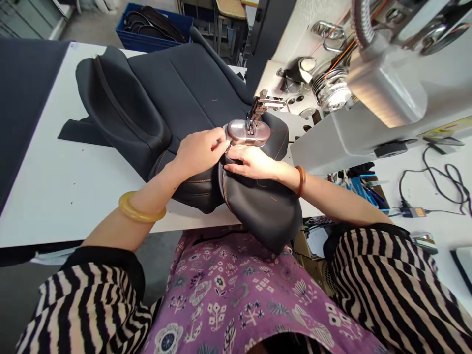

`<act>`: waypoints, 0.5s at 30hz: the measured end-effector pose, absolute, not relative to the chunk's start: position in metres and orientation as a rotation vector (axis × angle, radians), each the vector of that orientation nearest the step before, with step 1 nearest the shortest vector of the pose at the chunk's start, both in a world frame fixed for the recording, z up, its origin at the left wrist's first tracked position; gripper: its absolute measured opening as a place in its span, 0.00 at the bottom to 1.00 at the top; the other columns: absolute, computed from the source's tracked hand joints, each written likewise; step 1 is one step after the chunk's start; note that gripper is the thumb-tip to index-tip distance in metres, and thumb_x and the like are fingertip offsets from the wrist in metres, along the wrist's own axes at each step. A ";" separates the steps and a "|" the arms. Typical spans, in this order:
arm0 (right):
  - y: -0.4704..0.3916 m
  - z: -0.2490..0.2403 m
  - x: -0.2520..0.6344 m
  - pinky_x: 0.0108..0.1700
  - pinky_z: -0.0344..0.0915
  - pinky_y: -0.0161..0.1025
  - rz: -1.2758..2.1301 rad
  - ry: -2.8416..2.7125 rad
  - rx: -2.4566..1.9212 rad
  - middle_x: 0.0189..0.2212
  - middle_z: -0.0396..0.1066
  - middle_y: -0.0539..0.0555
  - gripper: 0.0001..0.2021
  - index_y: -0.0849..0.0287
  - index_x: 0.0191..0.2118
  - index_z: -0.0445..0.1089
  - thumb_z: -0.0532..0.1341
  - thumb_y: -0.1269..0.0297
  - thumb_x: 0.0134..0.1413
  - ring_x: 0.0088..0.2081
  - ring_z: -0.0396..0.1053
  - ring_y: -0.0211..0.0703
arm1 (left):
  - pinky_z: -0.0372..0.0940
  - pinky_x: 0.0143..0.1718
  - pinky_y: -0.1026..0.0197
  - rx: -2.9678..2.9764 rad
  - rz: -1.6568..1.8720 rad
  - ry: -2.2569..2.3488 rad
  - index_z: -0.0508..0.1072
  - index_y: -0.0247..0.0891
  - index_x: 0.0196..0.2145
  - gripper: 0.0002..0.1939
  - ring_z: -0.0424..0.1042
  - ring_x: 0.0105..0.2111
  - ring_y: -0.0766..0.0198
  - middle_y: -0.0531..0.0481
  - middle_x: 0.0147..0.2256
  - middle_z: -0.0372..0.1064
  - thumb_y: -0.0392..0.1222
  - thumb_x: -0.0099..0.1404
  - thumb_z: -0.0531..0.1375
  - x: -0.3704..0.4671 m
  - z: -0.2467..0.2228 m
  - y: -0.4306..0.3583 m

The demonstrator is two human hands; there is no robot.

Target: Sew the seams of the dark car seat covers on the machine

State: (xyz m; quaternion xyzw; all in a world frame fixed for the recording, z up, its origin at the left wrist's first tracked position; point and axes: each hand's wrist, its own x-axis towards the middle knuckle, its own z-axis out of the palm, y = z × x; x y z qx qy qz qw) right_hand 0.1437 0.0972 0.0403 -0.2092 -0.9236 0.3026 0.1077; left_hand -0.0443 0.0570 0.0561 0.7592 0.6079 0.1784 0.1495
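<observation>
A black seat cover (173, 88) with orange stitching is draped over and around the raised bed (238, 132) of a sewing machine. Just left of this bed, my left hand (199, 152) is closed in a pinch on the cover's edge. My right hand (252, 162) meets it there, its fingers closed on the same material. Exactly what lies between the fingertips is hidden. The presser foot (251, 123) stands over the metal plate, right behind my fingers. A loose flap of the cover (263, 206) hangs over the table's front edge, below my right hand.
The machine's head and arm (324, 137) fill the upper right, with orange thread through its guides. A white table (55, 191) extends left. Behind it stands a blue crate (155, 42) of black pieces. At right are tools in a box (368, 189) and a cable (424, 172).
</observation>
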 end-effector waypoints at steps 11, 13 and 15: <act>0.090 0.067 0.137 0.31 0.45 0.37 0.736 -2.601 -1.082 0.22 0.52 0.46 0.15 0.56 0.25 0.49 0.55 0.61 0.58 0.25 0.47 0.33 | 0.61 0.51 0.46 2.427 0.007 1.603 0.78 0.43 0.36 0.11 0.74 0.43 0.49 0.52 0.31 0.72 0.41 0.59 0.57 -0.063 0.086 0.108; 0.090 0.074 0.142 0.31 0.46 0.36 0.718 -2.498 -1.157 0.21 0.51 0.46 0.16 0.56 0.25 0.48 0.56 0.59 0.58 0.25 0.47 0.34 | 0.61 0.52 0.45 2.524 -0.018 1.596 0.78 0.40 0.35 0.12 0.74 0.45 0.49 0.51 0.31 0.71 0.40 0.61 0.55 -0.057 0.104 0.111; 0.092 0.079 0.152 0.32 0.48 0.36 0.680 -2.447 -1.190 0.21 0.51 0.46 0.16 0.56 0.25 0.49 0.56 0.57 0.57 0.26 0.48 0.34 | 0.61 0.52 0.44 2.630 -0.017 1.597 0.78 0.36 0.37 0.15 0.73 0.48 0.48 0.50 0.35 0.72 0.40 0.64 0.52 -0.046 0.116 0.111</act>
